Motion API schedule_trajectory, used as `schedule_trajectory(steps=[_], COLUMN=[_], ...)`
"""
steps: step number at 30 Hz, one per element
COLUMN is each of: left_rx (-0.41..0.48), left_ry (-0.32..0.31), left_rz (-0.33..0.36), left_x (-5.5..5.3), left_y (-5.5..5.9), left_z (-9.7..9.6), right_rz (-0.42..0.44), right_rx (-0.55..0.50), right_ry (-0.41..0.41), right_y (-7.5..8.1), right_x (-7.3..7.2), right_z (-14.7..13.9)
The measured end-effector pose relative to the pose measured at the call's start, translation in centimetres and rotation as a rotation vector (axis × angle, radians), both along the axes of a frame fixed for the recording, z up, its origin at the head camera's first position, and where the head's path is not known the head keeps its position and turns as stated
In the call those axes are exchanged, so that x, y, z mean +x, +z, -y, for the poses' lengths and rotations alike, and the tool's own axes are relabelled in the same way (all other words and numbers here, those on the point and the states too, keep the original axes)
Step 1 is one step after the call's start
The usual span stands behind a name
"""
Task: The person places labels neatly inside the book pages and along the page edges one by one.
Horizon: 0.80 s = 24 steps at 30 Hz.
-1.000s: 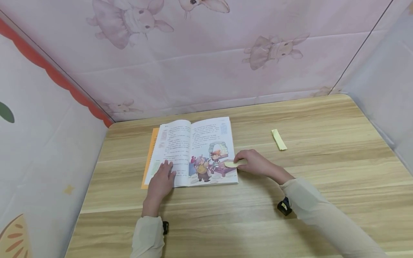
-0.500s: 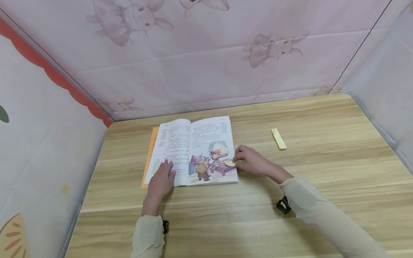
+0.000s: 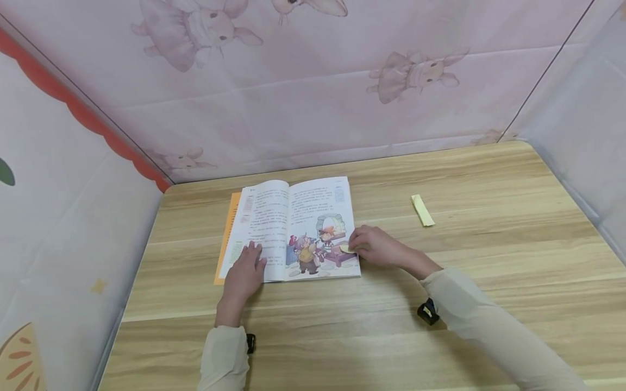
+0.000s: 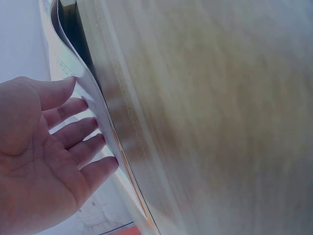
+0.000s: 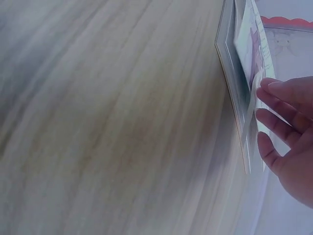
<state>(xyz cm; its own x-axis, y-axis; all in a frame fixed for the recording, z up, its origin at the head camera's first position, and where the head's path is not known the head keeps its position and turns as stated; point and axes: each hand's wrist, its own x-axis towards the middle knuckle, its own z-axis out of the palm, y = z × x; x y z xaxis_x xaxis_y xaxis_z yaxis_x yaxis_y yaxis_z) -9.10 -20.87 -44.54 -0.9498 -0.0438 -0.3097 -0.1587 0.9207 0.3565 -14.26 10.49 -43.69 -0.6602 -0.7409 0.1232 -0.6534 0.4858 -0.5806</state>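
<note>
An open book lies on the table, with text on its left page and a cartoon picture low on its right page. My left hand rests with spread fingers on the lower left page; in the left wrist view its fingertips are against the paper. At the right page's outer edge, my right hand pinches a pale yellow paper slip that overlaps the picture. Most of the slip is hidden by the fingers in the head view. The right wrist view shows thumb and fingers at the page edge.
A second folded pale yellow paper slip lies on the wooden table, right of the book. The book's orange cover juts out at its left side. Walls printed with rabbits stand behind the table.
My right hand moves left onto the right page's edge, and less of the yellow slip shows beyond its fingers. The left hand stays in place on the left page.
</note>
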Motion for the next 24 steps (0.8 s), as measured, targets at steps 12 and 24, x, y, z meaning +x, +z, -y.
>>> schedule_trajectory(steps=[12,24], left_rx=[0.006,0.015], left_ry=[-0.002,0.003], left_rz=[0.005,0.022], left_x=[0.0,-0.1], left_y=[0.1,0.2], left_z=[0.1,0.1], right_rz=[0.039,-0.047], right_rx=[0.012,0.089], right_ry=[0.018,0.075], right_y=[-0.3,-0.3], right_x=[0.6,1.4], right_z=[0.2,0.0])
